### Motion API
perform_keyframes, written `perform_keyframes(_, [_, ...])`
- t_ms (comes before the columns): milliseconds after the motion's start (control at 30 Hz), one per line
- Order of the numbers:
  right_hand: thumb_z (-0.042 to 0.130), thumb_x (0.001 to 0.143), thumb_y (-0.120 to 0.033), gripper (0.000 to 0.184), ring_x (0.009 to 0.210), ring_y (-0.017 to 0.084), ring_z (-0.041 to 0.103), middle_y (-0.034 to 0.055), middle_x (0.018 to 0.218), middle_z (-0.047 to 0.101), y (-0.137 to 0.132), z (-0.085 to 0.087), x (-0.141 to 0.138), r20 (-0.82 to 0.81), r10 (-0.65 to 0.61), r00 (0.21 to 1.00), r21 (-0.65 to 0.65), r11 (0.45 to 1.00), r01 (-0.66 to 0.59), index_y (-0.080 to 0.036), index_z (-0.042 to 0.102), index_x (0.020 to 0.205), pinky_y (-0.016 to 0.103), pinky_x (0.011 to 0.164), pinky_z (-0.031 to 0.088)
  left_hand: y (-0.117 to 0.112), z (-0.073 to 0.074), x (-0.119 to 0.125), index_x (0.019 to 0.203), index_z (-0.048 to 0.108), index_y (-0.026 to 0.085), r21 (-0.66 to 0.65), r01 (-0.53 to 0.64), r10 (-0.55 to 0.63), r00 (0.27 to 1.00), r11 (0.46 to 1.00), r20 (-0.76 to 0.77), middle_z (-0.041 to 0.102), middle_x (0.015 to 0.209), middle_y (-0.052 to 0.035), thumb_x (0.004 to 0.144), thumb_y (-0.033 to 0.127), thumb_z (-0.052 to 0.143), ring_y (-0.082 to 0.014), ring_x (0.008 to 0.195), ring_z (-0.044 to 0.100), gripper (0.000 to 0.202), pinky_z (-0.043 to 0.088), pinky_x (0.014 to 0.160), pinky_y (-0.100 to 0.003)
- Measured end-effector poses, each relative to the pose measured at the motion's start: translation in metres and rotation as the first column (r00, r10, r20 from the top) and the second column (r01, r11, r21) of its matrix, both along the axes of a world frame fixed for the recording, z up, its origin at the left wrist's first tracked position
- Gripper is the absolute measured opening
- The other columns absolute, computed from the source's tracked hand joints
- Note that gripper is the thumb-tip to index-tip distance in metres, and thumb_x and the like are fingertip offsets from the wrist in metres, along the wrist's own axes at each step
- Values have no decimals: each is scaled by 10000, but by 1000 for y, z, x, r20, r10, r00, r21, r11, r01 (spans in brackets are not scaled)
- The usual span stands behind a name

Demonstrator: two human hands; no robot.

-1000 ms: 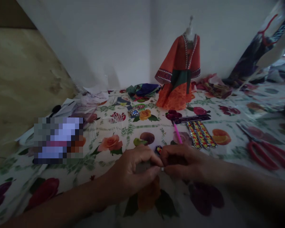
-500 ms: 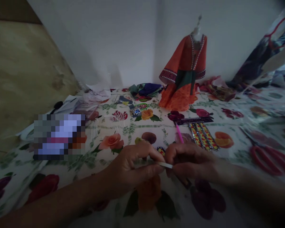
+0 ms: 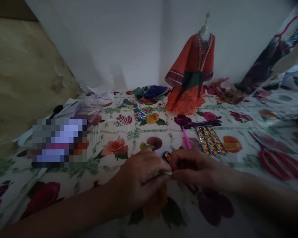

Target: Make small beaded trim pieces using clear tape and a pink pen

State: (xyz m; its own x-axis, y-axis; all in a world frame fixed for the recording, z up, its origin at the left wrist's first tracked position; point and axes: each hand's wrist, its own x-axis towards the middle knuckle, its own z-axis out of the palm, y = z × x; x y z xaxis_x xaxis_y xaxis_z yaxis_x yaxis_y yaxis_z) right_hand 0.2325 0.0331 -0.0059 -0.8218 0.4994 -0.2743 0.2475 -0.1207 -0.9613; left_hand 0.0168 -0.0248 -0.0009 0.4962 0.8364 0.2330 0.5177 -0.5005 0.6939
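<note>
My left hand (image 3: 139, 178) and my right hand (image 3: 193, 167) meet above a floral tablecloth (image 3: 109, 195), their fingertips pinching a small white strip (image 3: 168, 173). Most of the strip is hidden by my fingers, and I cannot tell its material. Just beyond my fingers lies a small patch of colourful patterned trim (image 3: 166, 156). A pink pencil (image 3: 186, 138) lies a little farther off, beyond my right hand, next to several beaded, sequinned trim bands (image 3: 210, 141).
A miniature orange dress with a green sash (image 3: 190, 76) stands on a dress form at the back. Fabric scraps (image 3: 150, 93) and paper (image 3: 99, 98) lie along the wall. Red-handled scissors (image 3: 278, 164) lie at the right. A pixelated patch covers part of the left side.
The white strip showed longer between my hands half a second ago. Now only a short piece shows between my fingertips, and my hands are closer together.
</note>
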Motion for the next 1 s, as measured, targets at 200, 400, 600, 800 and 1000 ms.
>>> perform_keyframes(200, [655, 896, -327, 205, 576, 80, 421, -44, 668, 493, 3, -3, 0, -117, -27, 993, -62, 998, 20, -175, 539, 822, 207, 507, 316, -2, 2, -1, 999, 625, 217, 12, -54, 53, 997, 998, 54, 672, 911, -13, 888, 145, 588, -172, 866, 625, 137, 459, 772, -295])
perform_keyframes(400, [644, 910, -358, 214, 564, 80, 426, -51, 664, 487, 2, -2, 1, -97, -37, 995, -39, 999, 34, -181, 537, 852, 206, 500, 320, -3, 4, -3, 973, 620, 206, -49, -54, 59, 992, 997, 110, 663, 922, 9, 908, 120, 554, -132, 863, 627, 126, 458, 774, -251])
perform_keyframes(600, [606, 927, -270, 92, 636, 99, 483, -21, 748, 555, -4, 0, 4, 9, -33, 999, 266, 964, 29, -178, 595, 934, 213, 543, 382, -5, 3, 0, 934, 629, 202, -70, -56, 64, 991, 996, 116, 652, 871, 8, 885, 142, 576, -137, 821, 624, 94, 457, 733, -257])
perform_keyframes(800, [602, 889, -190, 70, 686, 123, 554, 15, 809, 638, -5, -1, 0, -6, -66, 998, 430, 901, 62, -173, 640, 946, 227, 584, 437, -3, 2, 3, 907, 644, 196, -126, -100, 113, 988, 987, 106, 657, 859, -8, 890, 171, 575, -151, 809, 634, 75, 468, 722, -267])
perform_keyframes(1000, [563, 851, -88, 158, 608, 91, 522, -15, 733, 625, -4, -4, 1, -37, -72, 997, 492, 867, 81, -171, 663, 941, 201, 537, 410, -5, 0, 2, 895, 646, 195, -111, -109, 119, 989, 988, 87, 650, 833, 0, 865, 158, 596, -147, 788, 634, 69, 465, 708, -260])
